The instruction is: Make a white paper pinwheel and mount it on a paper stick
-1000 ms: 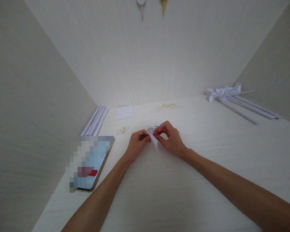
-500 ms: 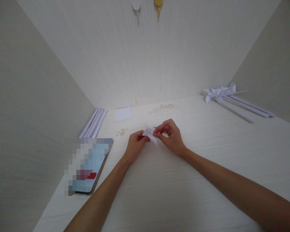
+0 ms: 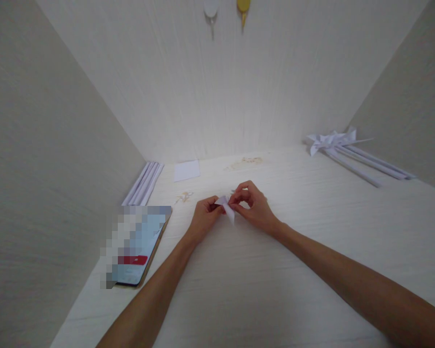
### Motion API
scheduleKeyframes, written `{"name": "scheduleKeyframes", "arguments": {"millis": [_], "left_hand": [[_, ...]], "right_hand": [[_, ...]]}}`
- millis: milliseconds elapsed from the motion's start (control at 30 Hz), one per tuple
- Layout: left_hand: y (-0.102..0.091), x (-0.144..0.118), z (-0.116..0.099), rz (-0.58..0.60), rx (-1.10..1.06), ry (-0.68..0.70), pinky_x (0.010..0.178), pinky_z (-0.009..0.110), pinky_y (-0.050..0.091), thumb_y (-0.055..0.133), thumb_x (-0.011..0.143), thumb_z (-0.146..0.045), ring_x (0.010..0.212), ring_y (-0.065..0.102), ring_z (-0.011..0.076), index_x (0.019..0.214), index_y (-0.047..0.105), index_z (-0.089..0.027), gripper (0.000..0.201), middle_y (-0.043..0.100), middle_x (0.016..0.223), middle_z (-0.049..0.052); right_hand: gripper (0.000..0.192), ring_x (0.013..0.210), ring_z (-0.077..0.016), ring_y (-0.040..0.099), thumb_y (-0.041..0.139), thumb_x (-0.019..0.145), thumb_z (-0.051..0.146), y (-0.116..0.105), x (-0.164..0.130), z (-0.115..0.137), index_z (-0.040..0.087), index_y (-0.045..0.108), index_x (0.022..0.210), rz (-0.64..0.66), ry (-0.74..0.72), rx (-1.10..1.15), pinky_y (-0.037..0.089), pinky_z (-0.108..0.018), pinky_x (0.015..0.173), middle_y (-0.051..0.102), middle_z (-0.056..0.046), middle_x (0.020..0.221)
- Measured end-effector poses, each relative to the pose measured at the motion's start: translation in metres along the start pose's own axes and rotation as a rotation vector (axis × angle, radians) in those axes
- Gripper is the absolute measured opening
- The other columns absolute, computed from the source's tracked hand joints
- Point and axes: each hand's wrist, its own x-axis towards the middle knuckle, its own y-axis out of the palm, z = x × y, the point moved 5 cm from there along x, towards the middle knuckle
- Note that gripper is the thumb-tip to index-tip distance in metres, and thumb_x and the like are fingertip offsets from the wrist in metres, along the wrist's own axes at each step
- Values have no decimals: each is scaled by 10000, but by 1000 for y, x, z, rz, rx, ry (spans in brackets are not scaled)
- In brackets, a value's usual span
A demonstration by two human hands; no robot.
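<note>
A small folded piece of white paper (image 3: pixel 227 209) is pinched between both hands just above the pale wooden desk (image 3: pixel 261 290). My left hand (image 3: pixel 204 220) grips its left end with thumb and fingers curled. My right hand (image 3: pixel 253 207) pinches its upper right part between thumb and forefinger. A pointed flap of the paper hangs down between the hands. Most of the fold is hidden by my fingers.
A phone or tablet (image 3: pixel 137 246) lies at the left. Rolled white paper sticks (image 3: pixel 143 182) rest along the left wall, a small white paper square (image 3: pixel 187 170) behind them. White paper pinwheels on sticks (image 3: pixel 348 150) lie at the back right. Two hooks (image 3: pixel 226 8) hang on the back wall.
Both hands have kept their grip on the paper and shifted only slightly; the fold between the fingers looks pressed a little tighter. The camera view has moved a bit.
</note>
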Motion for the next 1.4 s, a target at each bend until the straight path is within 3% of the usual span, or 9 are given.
{"name": "scheduleKeyframes", "arguments": {"millis": [300,900,1400], "left_hand": [[0,2,2,-56,-32,1,618,234,400,598,619,-216,608,531,117,652,621,-145,81,609,605,-14],[-1,2,4,-63,-25,-22,631,252,412,603,620,-263,600,530,120,673,645,-146,136,609,595,-11],[-1,4,7,-73,-61,-39,623,244,405,609,615,-219,593,536,113,631,634,-144,80,605,590,-10]], "right_hand": [[360,581,-92,567,654,638,184,-11,1,1,226,366,849,-175,-26,89,461,-237,556,606,42,665],[380,574,-98,581,673,615,230,-9,3,-1,228,340,797,-138,37,90,472,-257,570,606,46,642],[394,594,-127,604,695,592,208,-14,1,1,225,347,776,-223,68,-45,464,-281,586,636,33,628]]}}
